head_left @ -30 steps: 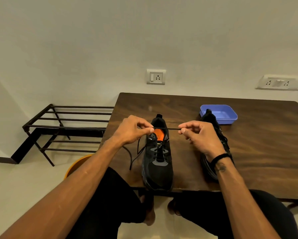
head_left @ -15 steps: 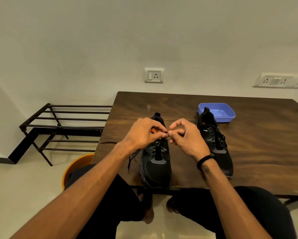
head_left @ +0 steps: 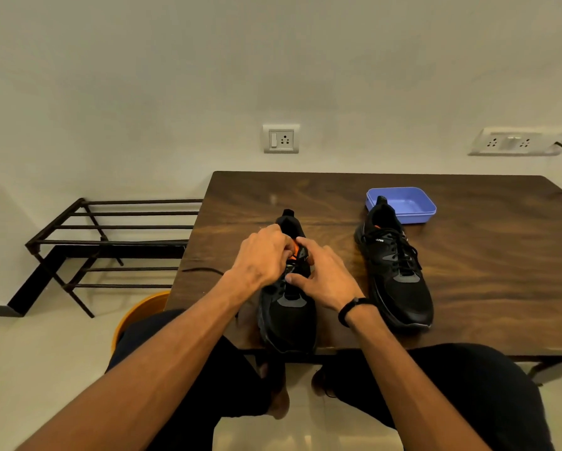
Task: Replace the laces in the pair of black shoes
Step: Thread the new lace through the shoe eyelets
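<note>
Two black shoes stand on the dark wooden table, toes toward me. The left shoe has an orange insole and its toe juts over the front edge. Both hands work at its top eyelets. My left hand has its fingers curled over the tongue, pinching the black lace, whose loose end trails left across the table. My right hand holds the shoe's right side, fingers curled at the eyelets; what they pinch is hidden. The right shoe stands fully laced, apart from both hands.
A blue plastic tray sits behind the right shoe. A black metal rack stands on the floor to the left. An orange stool shows beside my left knee. Wall sockets are behind the table.
My hands came together from holding the lace stretched between them, then dropped onto the left shoe's eyelets. The camera tilted, so the right shoe now shows fully.
</note>
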### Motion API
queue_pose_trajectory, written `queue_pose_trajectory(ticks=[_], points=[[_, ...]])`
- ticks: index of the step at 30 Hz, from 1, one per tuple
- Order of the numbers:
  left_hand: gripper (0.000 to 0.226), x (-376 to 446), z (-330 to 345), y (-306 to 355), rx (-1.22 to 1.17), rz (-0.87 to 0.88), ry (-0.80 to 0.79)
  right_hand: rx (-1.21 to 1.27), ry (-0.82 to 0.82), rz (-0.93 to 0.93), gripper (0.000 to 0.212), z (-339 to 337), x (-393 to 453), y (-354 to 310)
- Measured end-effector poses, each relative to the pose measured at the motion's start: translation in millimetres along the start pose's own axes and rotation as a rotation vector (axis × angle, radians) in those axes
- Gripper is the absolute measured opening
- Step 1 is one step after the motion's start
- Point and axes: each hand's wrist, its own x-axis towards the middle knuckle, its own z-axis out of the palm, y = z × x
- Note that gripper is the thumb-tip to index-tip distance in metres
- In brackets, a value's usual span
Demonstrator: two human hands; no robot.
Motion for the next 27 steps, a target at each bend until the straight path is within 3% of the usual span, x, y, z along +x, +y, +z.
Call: queue_pose_trajectory(ticks=[3,6,12,17,23,27], points=[[0.014,2,3,1,-0.018,-0.056,-0.001,0.027,0.04,0.051,0.086,2,2,2],[0.014,7,8,1,-0.045,-0.103,-0.041,0.072,0.081,0.116,0.071,1,2,6],[0.027,16,31,-14,-0.367,-0.205,-0.13,0.093,0.175,0.15,0.046,5,3,10],[0.021,17,49,-19,-0.55,-0.288,-0.062,0.152,0.207,0.166,0.032,10,0,9],[0.026,12,54,-17,-0.511,-0.301,0.01,0.22,0.199,0.177,0.016,9,0,10],[0.032,12,55,-15,-0.473,-0.266,-0.009,0.22,0.244,0.204,0.016,11,-1,12]])
